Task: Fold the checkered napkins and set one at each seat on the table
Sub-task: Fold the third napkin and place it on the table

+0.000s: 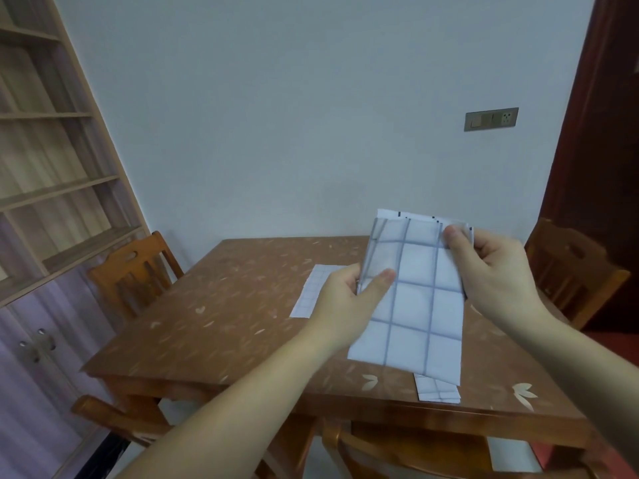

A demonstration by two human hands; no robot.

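Observation:
A white napkin with a blue checked pattern (413,299) hangs in the air over the brown table (214,316), folded into a long strip. My left hand (345,302) pinches its left edge with the thumb on the front. My right hand (491,267) grips its upper right corner. Another checkered napkin (313,292) lies flat on the table behind my left hand, partly hidden. A third, folded one (437,390) rests at the table's near edge, mostly covered by the held napkin.
Wooden chairs stand at the left (135,271), right (574,271), near left corner (103,414) and near side (397,454) of the table. A tall shelf unit (52,167) with a cupboard below fills the left wall. A dark door (601,167) is at right.

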